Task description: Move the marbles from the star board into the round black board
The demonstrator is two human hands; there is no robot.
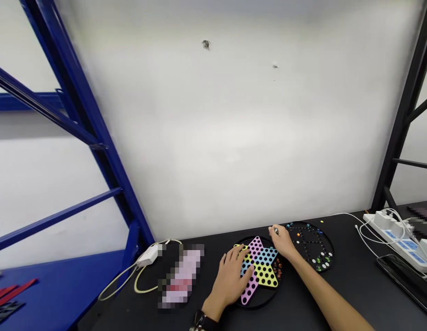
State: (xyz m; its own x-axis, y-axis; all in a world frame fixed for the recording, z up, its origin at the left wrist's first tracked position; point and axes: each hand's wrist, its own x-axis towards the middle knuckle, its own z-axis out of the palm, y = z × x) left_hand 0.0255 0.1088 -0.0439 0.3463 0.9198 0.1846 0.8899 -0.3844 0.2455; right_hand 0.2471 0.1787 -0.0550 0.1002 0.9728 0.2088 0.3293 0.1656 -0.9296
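Observation:
A star-shaped Chinese checkers board [265, 274] in pink, yellow and blue, full of black holes, lies in a round black tray on the table. My left hand [231, 274] rests on its left side with the fingers spread, covering part of the star. Reddish-brown marbles [278, 268] sit in the tray beside the star's right edge. My right hand [282, 241] is closed between the board and a second round black tray [333, 246]. Something small and dark shows at its fingers, too small to name. Marbles in several colours [323, 260] lie in that second tray.
A white power strip [401, 243] with plugs and cables lies at the right, near a dark phone [406, 280]. At the left are a white adapter [148, 255] with a cable and a blurred pink packet [183, 278]. A blue metal frame [110, 151] rises at left; a white wall [234, 138] stands behind.

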